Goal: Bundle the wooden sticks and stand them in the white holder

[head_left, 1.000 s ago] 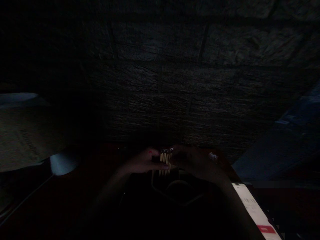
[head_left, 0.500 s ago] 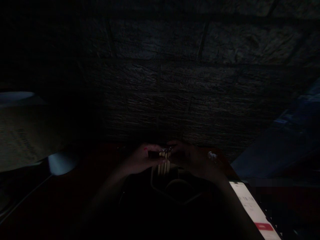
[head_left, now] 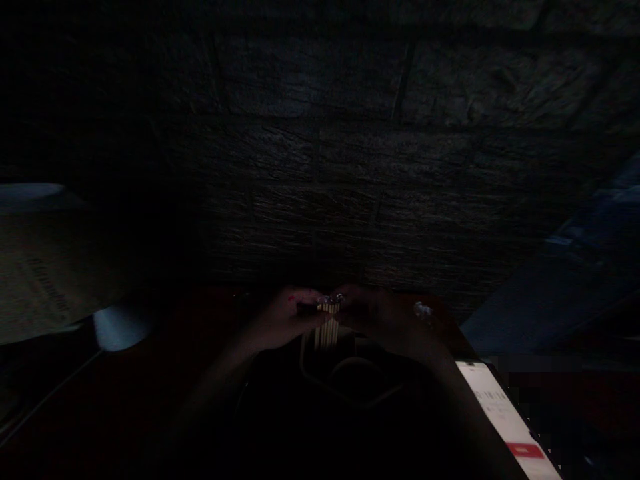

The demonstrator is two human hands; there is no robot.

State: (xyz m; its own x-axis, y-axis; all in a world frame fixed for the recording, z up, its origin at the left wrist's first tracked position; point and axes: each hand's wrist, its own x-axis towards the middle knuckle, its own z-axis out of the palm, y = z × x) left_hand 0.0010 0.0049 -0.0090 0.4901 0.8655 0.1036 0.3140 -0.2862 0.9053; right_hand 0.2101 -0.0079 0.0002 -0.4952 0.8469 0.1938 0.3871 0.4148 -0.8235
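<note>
In the dim head view, a row of thin pale sticks (head_left: 327,332) stands upright between my two hands. Small shiny bits (head_left: 330,299), too dark to make out, sit along their top ends. My left hand (head_left: 283,319) pinches the row from the left, thumb and fingers closed in on it. From the right, my right hand (head_left: 373,317) does the same, its fingers mostly lost in shadow. Below the sticks lies a dark object (head_left: 303,363) with a faint angular outline and a rounded shape inside; its kind cannot be made out.
A lit phone (head_left: 500,413) lies at the right, near my right forearm. Beyond my right hand is a small shiny crumpled piece (head_left: 423,310). A brown printed bag (head_left: 55,280) and a pale rounded object (head_left: 120,328) stand left. Behind rises a stone-block wall (head_left: 300,147).
The hands and sticks keep nearly the same place, with only slight finger shifts around the top ends. The whole view has drifted very slightly.
</note>
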